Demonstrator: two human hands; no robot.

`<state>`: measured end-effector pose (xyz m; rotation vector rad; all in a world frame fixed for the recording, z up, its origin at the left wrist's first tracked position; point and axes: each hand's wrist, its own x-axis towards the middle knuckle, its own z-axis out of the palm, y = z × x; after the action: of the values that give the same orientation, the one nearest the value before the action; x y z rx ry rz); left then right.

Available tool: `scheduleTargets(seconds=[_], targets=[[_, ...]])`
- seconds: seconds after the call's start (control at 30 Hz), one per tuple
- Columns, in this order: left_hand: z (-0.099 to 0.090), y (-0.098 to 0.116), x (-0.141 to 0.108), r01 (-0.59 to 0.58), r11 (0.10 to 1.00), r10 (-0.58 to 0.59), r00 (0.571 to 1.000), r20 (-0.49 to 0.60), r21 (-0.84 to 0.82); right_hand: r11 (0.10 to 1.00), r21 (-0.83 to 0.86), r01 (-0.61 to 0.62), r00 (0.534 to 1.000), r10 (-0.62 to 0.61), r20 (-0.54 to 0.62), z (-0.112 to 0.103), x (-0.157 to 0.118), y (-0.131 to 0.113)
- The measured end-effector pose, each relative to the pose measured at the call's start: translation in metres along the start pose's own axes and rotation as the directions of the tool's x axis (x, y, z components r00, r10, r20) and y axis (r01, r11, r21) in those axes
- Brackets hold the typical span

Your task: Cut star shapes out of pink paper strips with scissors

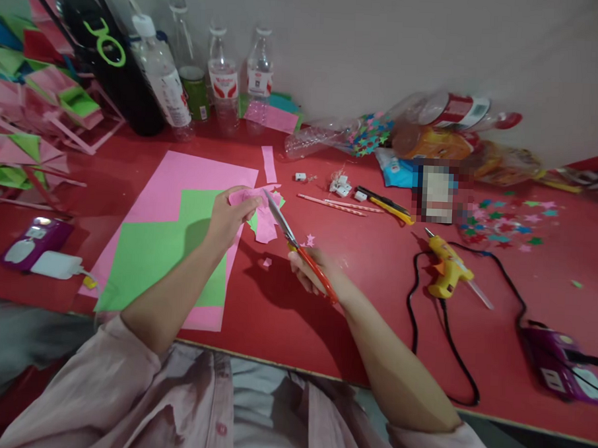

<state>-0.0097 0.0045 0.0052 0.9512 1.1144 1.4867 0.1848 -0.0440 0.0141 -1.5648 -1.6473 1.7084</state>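
Dusty-pink shirt (221, 419) fronts the near edge of a red table (275, 315). Above the surface, left hand (225, 214) pinches cut pink paper (266, 224); right hand (309, 271) grips orange-handled scissors (289, 233), blade tips at the paper. Green sheet (149, 250) lies leftward, yellow glue gun (448, 267) nearer the right edge.

Orange-red-handled metal scissors (290, 235): blades (279, 216) seen in silver.
Irregular pink paper piece (266, 224): bordered by bits of green.
Slim white cylindrical sticks (324, 202): striped with pink.
Yellow pistol-shaped plastic glue gun (449, 265): accented with an orange trigger (440, 268).
Tall black cylindrical flask (117, 81): marked with lime green.
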Motion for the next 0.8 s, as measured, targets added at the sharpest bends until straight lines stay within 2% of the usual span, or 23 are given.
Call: scheduleTargets(seconds=[0.4,0.6,0.8], targets=[[0.0008,0.0012,0.0,0.021,1.0,-0.021,1.0,0.002,-0.001,0.998,-0.025,-0.055,0.998,0.055,0.025,-0.0016,0.0081,0.0051],[0.0009,0.0013,-0.0001,0.033,0.999,-0.033,0.999,0.001,-0.011,0.999,-0.031,-0.012,1.0,0.011,-0.02,-0.0011,0.0012,0.0006],[0.0009,0.0011,0.0001,0.043,0.999,-0.043,0.999,-0.006,-0.015,0.999,-0.046,-0.027,1.0,0.027,-0.015,-0.0012,0.0008,-0.0008]])
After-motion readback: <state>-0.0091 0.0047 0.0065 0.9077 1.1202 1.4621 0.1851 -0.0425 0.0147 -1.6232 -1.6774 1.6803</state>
